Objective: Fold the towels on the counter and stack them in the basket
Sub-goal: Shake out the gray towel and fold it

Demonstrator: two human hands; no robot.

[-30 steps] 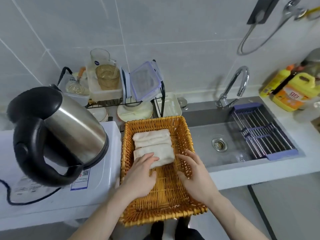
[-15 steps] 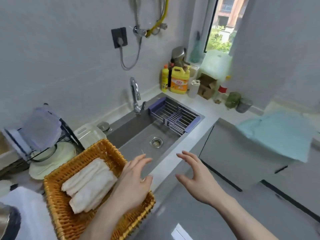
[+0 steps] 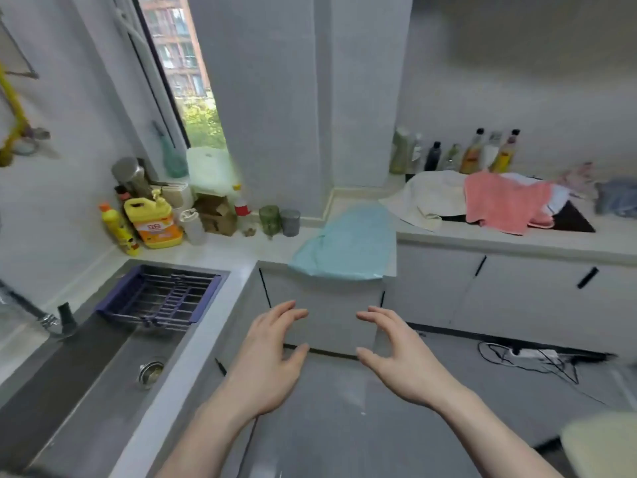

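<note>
Empty hands held over the floor, facing the corner counter.
Left hand (image 3: 267, 357) and right hand (image 3: 396, 353) (fingers loosely spread) hold nothing; beyond them lies the light-blue towel (image 3: 348, 246), the pink towel (image 3: 506, 201) farther right.

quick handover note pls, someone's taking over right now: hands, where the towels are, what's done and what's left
Left hand and right hand: both open and empty, held in front of the cabinets, touching nothing.
Towels: light blue towel spread on the counter corner; cream towel and pink towel heaped unfolded on the right-hand counter, more cloth behind them.
Basket: out of view now.
Done: cannot be judged from this view.
Left: fold each of these towels and stack it in the basket; the blue one lies closest.
</note>
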